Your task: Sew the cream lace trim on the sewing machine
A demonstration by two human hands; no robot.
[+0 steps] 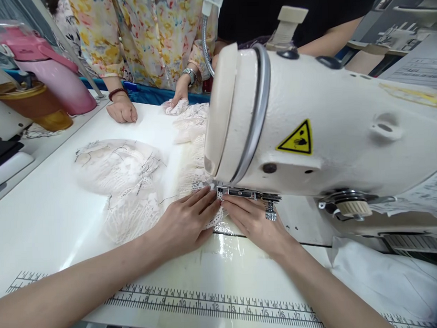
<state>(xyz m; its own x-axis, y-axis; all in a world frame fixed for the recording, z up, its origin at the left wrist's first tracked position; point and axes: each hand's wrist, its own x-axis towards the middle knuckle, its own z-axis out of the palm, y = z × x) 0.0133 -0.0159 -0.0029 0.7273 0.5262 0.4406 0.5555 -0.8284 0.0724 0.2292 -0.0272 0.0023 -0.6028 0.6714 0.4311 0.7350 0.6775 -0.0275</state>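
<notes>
My left hand [186, 222] lies flat with fingers stretched out, pressing white lace fabric [129, 186] onto the white table [44, 222] right beside the presser foot [237, 194] of a cream sewing machine [328, 131]. My right hand [252, 220] rests flat on the other side of the foot, fingers extended toward the needle area, touching the fabric edge. The needle itself is hidden under the machine head.
Across the table a person in a floral shirt rests one fist [121, 111] on the table and holds lace with the other hand [178, 96]. A pink bottle [54, 74] and amber cup [33, 103] stand at far left. A printed ruler [216, 307] runs along the near edge.
</notes>
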